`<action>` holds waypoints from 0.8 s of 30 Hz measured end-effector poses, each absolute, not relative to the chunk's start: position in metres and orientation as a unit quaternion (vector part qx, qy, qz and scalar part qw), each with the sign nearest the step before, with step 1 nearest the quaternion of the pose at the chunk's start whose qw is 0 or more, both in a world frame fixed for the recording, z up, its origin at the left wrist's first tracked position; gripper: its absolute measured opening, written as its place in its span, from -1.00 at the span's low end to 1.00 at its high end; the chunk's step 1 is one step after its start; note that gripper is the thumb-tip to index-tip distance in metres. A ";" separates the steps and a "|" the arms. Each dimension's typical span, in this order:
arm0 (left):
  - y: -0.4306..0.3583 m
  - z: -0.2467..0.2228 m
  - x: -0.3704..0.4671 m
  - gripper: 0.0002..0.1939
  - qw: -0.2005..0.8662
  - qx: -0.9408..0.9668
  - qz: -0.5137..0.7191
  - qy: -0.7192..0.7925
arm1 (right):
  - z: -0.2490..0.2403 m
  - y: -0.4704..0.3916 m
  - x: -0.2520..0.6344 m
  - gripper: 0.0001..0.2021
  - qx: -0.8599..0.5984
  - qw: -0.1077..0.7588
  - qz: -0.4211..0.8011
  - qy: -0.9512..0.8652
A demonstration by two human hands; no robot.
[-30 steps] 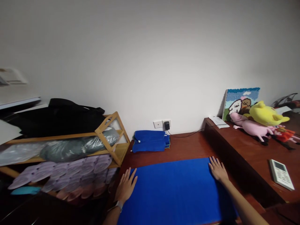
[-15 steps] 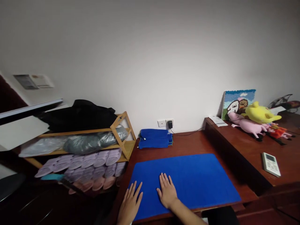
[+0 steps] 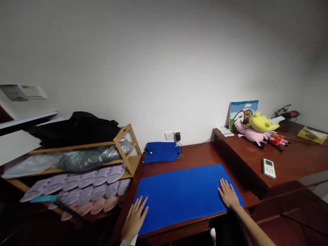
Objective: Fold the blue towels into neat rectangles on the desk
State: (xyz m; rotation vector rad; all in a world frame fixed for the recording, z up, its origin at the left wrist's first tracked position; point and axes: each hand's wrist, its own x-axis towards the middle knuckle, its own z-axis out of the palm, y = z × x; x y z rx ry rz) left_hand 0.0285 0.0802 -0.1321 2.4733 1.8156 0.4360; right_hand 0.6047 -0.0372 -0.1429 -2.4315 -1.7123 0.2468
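Hiding patches of flat blue cloth [image 3: 180,194]: left hand [image 3: 134,218], right hand [image 3: 228,194].

Bare L hand [image 3: 133,218] and R hand [image 3: 228,194] press flat on opp. sides of blue cloth [image 3: 179,194] on table [image 3: 197,157], folded cloths [image 3: 161,152] nr. wall [image 3: 164,68].

White remote [image 3: 269,168] near front left corner of raised desk [image 3: 297,155]; yellow plush [image 3: 261,122] against pink plush [image 3: 251,134], dog picture [image 3: 243,114] behind. Black bag [image 3: 77,130] atop wooden rack [image 3: 126,150], lilac slippers [image 3: 87,179] below.
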 end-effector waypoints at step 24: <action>0.050 -0.124 0.006 -0.36 -0.001 0.785 0.072 0.616 | -0.152 -0.073 0.621 -0.30 -0.785 0.121 0.068 -0.603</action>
